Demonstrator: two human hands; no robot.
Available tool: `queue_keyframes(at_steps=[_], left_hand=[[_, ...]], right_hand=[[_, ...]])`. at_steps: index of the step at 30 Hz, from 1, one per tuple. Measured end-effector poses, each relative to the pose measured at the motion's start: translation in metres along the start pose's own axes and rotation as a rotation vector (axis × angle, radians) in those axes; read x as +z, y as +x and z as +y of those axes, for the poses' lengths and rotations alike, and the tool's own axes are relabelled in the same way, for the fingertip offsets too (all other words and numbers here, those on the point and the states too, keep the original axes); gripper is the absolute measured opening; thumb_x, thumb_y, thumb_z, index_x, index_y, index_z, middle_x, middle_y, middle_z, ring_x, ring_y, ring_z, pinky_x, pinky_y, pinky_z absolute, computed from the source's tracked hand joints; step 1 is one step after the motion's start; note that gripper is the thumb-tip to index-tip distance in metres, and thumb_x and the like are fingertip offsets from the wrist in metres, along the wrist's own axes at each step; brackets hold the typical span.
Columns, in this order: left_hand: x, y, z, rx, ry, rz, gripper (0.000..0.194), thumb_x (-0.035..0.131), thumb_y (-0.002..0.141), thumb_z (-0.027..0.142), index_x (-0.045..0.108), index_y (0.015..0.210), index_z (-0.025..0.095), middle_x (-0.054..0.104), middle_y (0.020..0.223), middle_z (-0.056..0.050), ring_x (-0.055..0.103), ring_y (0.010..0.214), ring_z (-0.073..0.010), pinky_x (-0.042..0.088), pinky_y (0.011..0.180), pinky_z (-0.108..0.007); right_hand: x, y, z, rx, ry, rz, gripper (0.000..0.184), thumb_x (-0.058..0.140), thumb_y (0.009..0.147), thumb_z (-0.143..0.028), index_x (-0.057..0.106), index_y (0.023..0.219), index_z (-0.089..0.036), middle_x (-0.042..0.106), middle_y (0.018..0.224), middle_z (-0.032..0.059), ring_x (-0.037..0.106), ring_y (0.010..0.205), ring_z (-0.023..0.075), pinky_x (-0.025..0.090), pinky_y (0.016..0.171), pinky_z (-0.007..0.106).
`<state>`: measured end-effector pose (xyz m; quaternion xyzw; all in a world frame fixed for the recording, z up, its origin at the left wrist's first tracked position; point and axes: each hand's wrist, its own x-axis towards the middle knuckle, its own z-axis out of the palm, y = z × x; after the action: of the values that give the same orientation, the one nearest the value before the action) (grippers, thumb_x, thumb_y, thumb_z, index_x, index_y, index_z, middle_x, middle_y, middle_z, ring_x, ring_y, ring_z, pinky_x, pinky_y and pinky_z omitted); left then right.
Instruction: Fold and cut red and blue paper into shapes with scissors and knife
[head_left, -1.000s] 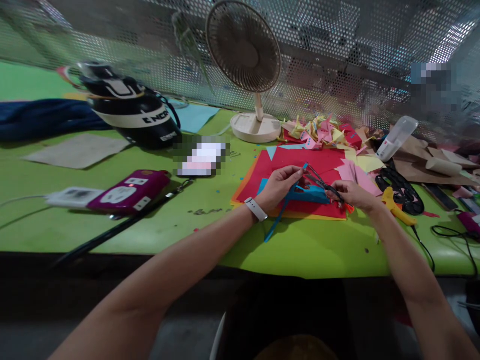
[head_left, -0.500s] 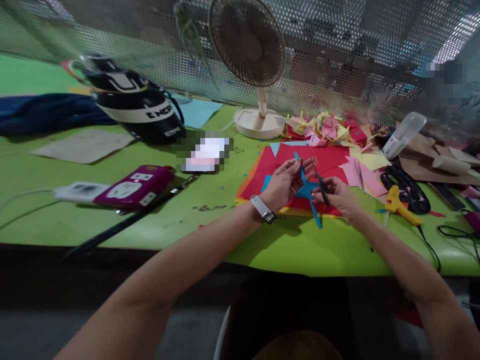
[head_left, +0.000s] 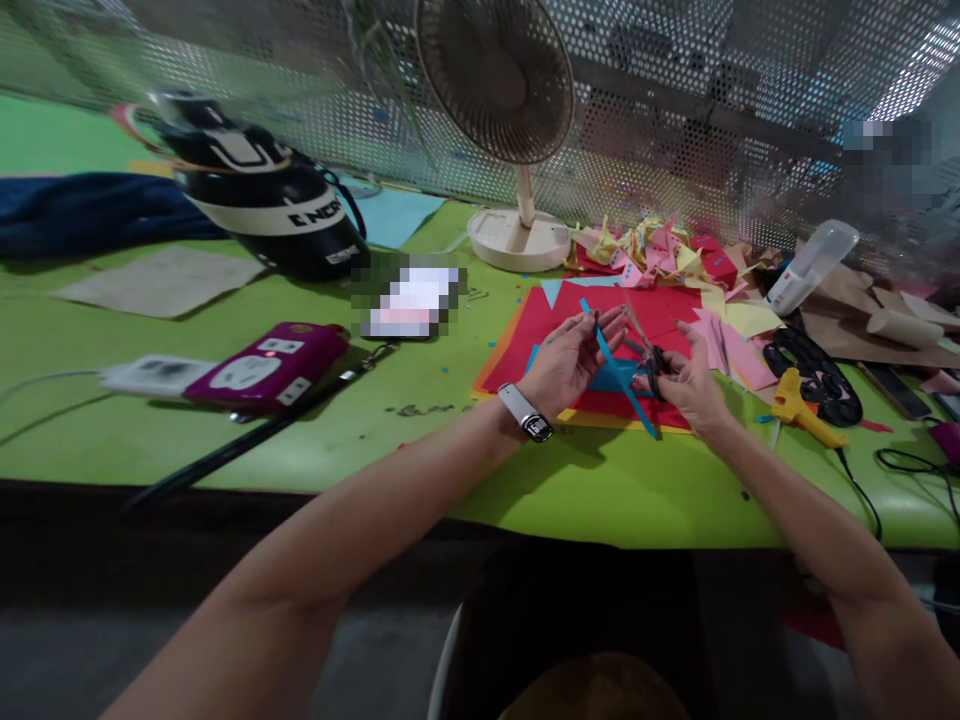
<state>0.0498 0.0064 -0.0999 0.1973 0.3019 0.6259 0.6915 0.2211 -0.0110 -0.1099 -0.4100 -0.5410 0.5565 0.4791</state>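
Between the fingertips of my left hand [head_left: 564,362] is a narrow blue paper strip [head_left: 628,388], which hangs down to the right. My right hand [head_left: 691,388] has its fingers in the handles of a pair of dark scissors [head_left: 654,366]. The scissor blades point up and to the left, close to the strip but seemingly apart from it. Beneath both hands lie red paper sheets [head_left: 517,350] stacked over orange ones, with a blue paper piece [head_left: 616,374] on top.
A fan [head_left: 519,240] and a heap of folded paper pieces [head_left: 660,250] stand behind. On the right lie a yellow glue gun [head_left: 806,410] and a clear bottle [head_left: 814,265]. To the left are a purple power strip [head_left: 268,368], a phone [head_left: 412,303] and a large black bottle [head_left: 277,215].
The scissors have moved slightly right, away from the strip, and their handles have spread as my right fingers opened. The blue strip's lower end has swung to the right.
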Motion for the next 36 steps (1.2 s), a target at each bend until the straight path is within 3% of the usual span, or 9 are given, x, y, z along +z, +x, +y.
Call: queue_keyframes(at_steps=[4, 11, 16, 23, 30, 36], left_hand=[[-0.002, 0.003, -0.001, 0.019, -0.014, -0.024, 0.014, 0.046, 0.091, 0.009, 0.059, 0.089, 0.015, 0.070, 0.111, -0.011, 0.065, 0.110, -0.0198, 0.058, 0.082, -0.028], [-0.014, 0.011, -0.001, 0.051, 0.027, -0.093, 0.022, 0.052, 0.091, 0.017, 0.061, 0.111, 0.015, 0.071, 0.112, -0.010, 0.066, 0.103, -0.0191, 0.057, 0.074, -0.025], [-0.011, 0.006, 0.002, -0.051, 0.099, -0.159, 0.025, 0.054, 0.088, 0.033, 0.063, 0.106, 0.018, 0.072, 0.105, -0.008, 0.065, 0.104, -0.0224, 0.055, 0.085, -0.035], [-0.007, -0.008, -0.006, -0.016, 0.344, -0.308, 0.013, 0.070, 0.071, 0.020, 0.067, 0.082, 0.015, 0.068, 0.079, -0.003, 0.063, 0.073, -0.0134, 0.050, 0.080, -0.030], [-0.012, -0.003, -0.008, -0.056, 0.313, -0.408, 0.008, 0.067, 0.068, 0.017, 0.064, 0.076, 0.015, 0.061, 0.067, 0.001, 0.056, 0.062, -0.0095, 0.046, 0.065, -0.025], [-0.017, -0.002, -0.009, -0.063, 0.293, -0.468, 0.016, 0.071, 0.068, 0.015, 0.067, 0.083, 0.016, 0.065, 0.073, 0.001, 0.059, 0.065, -0.0096, 0.048, 0.066, -0.024]], right_hand=[[0.002, -0.003, 0.003, 0.038, -0.054, -0.101, 0.097, 0.082, 0.057, -0.025, 0.027, 0.137, -0.034, 0.061, 0.092, -0.0043, 0.065, 0.066, 0.0109, 0.059, 0.070, 0.030], [0.003, -0.002, 0.006, 0.023, 0.025, -0.088, 0.094, 0.082, 0.057, -0.019, 0.034, 0.136, -0.035, 0.058, 0.099, -0.0023, 0.065, 0.073, 0.0113, 0.060, 0.073, 0.031], [0.001, -0.002, -0.006, -0.022, 0.090, -0.070, 0.093, 0.084, 0.056, -0.026, 0.036, 0.135, -0.035, 0.058, 0.093, -0.0037, 0.065, 0.077, 0.0129, 0.061, 0.076, 0.034], [-0.004, 0.002, -0.004, -0.023, 0.115, 0.015, 0.095, 0.085, 0.057, -0.026, 0.035, 0.137, -0.034, 0.060, 0.094, -0.0036, 0.066, 0.082, 0.0139, 0.060, 0.077, 0.031], [-0.003, -0.001, -0.005, 0.108, 0.197, -0.051, 0.095, 0.083, 0.061, -0.026, 0.031, 0.140, -0.032, 0.066, 0.097, -0.0020, 0.069, 0.086, 0.0181, 0.061, 0.075, 0.035], [-0.003, -0.001, -0.012, 0.222, 0.289, -0.119, 0.083, 0.085, 0.055, -0.020, 0.045, 0.126, -0.029, 0.069, 0.092, -0.0036, 0.069, 0.081, 0.0174, 0.061, 0.070, 0.033]])
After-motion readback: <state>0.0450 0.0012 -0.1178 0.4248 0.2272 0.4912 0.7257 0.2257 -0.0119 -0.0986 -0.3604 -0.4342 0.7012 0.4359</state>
